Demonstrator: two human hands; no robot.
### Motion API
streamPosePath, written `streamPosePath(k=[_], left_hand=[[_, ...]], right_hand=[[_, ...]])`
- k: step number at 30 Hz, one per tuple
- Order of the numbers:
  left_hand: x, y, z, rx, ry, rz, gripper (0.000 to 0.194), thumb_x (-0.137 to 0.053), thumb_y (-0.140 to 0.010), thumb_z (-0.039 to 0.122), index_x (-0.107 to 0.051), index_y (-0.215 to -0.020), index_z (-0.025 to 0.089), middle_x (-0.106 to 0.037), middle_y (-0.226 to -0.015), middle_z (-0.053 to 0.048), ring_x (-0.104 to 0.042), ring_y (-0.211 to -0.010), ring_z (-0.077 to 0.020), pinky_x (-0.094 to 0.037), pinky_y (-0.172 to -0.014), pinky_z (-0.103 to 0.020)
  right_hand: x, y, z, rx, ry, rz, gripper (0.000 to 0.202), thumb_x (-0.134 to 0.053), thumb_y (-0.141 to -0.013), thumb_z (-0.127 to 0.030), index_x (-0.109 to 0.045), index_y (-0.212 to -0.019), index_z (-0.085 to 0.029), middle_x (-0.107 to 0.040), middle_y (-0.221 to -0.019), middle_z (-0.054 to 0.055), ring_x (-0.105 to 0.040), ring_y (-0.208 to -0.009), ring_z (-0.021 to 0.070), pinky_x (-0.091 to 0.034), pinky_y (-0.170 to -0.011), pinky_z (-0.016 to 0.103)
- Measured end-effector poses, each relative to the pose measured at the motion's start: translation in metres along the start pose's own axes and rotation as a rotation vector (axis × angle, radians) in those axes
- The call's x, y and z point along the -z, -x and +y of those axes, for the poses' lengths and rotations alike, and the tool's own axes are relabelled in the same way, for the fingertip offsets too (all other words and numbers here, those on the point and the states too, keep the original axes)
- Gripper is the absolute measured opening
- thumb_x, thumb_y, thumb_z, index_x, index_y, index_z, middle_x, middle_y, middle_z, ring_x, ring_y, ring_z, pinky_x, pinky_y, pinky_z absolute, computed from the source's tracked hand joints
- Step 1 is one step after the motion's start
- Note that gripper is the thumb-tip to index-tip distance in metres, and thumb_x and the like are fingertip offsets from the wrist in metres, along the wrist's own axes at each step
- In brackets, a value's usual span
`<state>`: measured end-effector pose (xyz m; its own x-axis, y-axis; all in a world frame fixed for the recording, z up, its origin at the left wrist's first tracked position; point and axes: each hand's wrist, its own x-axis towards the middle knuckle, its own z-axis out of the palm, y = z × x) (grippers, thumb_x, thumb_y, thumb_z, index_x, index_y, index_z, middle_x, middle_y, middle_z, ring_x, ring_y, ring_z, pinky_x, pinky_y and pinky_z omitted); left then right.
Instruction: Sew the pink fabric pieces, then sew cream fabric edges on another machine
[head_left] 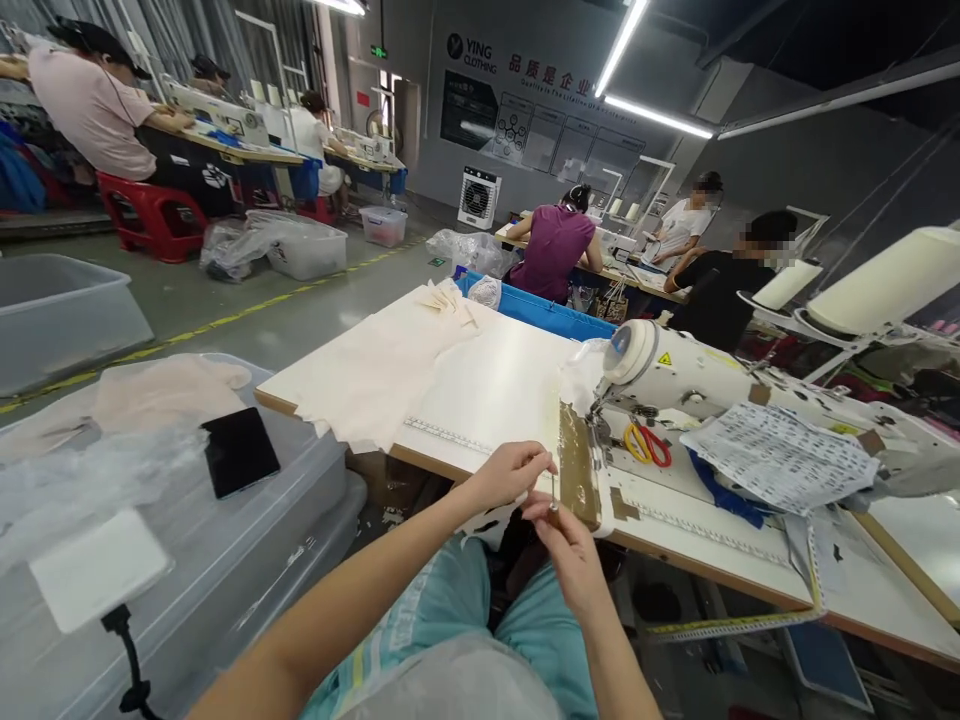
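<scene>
Near the front edge of the sewing table (pixel 510 350), my two hands meet close together. My left hand (pixel 514 472) is closed in a pinch, its fingertips above those of the right. What it grips is too small to make out; a thin upright line shows just below its fingertips. My right hand (pixel 570 550) pinches a small shiny metal piece (pixel 553 506), whose exact kind I cannot tell. Just to the right stands the sewing machine (pixel 675 365). Scissors with yellow and red handles (pixel 648 445) lie on its bed, next to a brown-taped plate (pixel 577 465).
Pale pink fabric (pixel 375 370) covers the table's left side. A printed paper sheet (pixel 780 445) lies by the machine, and a tape measure (pixel 750 625) hangs at the edge. At left, a plastic bin (pixel 300 560) bears a black tablet-like slab (pixel 241 452). Several people sew farther off.
</scene>
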<state>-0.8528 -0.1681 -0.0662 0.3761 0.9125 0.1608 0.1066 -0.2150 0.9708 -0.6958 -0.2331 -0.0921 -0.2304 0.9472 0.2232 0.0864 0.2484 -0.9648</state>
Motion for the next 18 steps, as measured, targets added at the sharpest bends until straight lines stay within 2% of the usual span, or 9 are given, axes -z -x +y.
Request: streamPosePath(k=[4, 7, 10, 12, 14, 18], left_hand=[[-0.021, 0.009, 0.023, 0.006, -0.101, -0.06, 0.041, -0.045, -0.093, 0.05, -0.066, -0.09, 0.015, -0.045, -0.052, 0.005, -0.043, -0.05, -0.0115, -0.034, -0.051, -0.022], [-0.023, 0.015, 0.031, 0.032, -0.071, -0.207, 0.039, -0.058, -0.088, 0.054, -0.065, -0.085, 0.016, -0.046, -0.058, 0.005, -0.042, -0.053, -0.0099, -0.033, -0.05, -0.021], [-0.013, 0.024, 0.032, 0.159, 0.007, -0.494, 0.044, -0.066, -0.083, 0.06, -0.066, -0.089, 0.016, -0.053, -0.061, 0.004, -0.047, -0.053, -0.0098, -0.034, -0.05, -0.02], [-0.002, 0.029, 0.03, 0.221, 0.004, -0.62, 0.047, -0.068, -0.081, 0.064, -0.067, -0.089, 0.017, -0.055, -0.059, 0.003, -0.047, -0.052, -0.0097, -0.033, -0.049, -0.02], [0.008, 0.034, 0.028, 0.242, -0.043, -0.656, 0.049, -0.07, -0.078, 0.065, -0.067, -0.084, 0.017, -0.053, -0.057, 0.004, -0.043, -0.05, -0.0087, -0.03, -0.047, -0.02], [0.027, 0.041, 0.019, 0.252, -0.129, -0.653, 0.047, -0.072, -0.076, 0.064, -0.068, -0.08, 0.017, -0.053, -0.06, 0.003, -0.039, -0.051, -0.008, -0.029, -0.047, -0.019]], right_hand=[[0.012, 0.015, -0.007, 0.055, -0.057, -0.141, 0.03, -0.059, -0.091, -0.047, -0.072, -0.088, -0.021, -0.069, -0.084, 0.005, -0.064, -0.076, 0.0185, -0.053, -0.075, 0.03], [0.023, 0.034, -0.011, -0.017, -0.165, -0.116, 0.031, -0.06, -0.091, -0.05, -0.069, -0.093, -0.02, -0.061, -0.065, -0.001, -0.051, -0.052, 0.0127, -0.044, -0.053, 0.025], [0.035, 0.053, -0.017, -0.1, -0.205, -0.011, 0.035, -0.065, -0.087, -0.053, -0.069, -0.089, -0.019, -0.057, -0.059, -0.002, -0.038, -0.048, 0.009, -0.031, -0.047, 0.022], [0.042, 0.063, -0.022, -0.142, -0.209, 0.014, 0.038, -0.066, -0.085, -0.056, -0.069, -0.087, -0.019, -0.057, -0.058, -0.002, -0.035, -0.047, 0.0084, -0.026, -0.048, 0.022], [0.047, 0.069, -0.025, -0.176, -0.21, 0.031, 0.041, -0.066, -0.083, -0.059, -0.069, -0.086, -0.019, -0.057, -0.056, -0.002, -0.031, -0.046, 0.0079, -0.023, -0.048, 0.023], [0.048, 0.076, -0.022, -0.241, -0.222, 0.097, 0.042, -0.068, -0.08, -0.062, -0.07, -0.08, -0.02, -0.057, -0.054, -0.001, -0.026, -0.044, 0.0071, -0.022, -0.048, 0.023]])
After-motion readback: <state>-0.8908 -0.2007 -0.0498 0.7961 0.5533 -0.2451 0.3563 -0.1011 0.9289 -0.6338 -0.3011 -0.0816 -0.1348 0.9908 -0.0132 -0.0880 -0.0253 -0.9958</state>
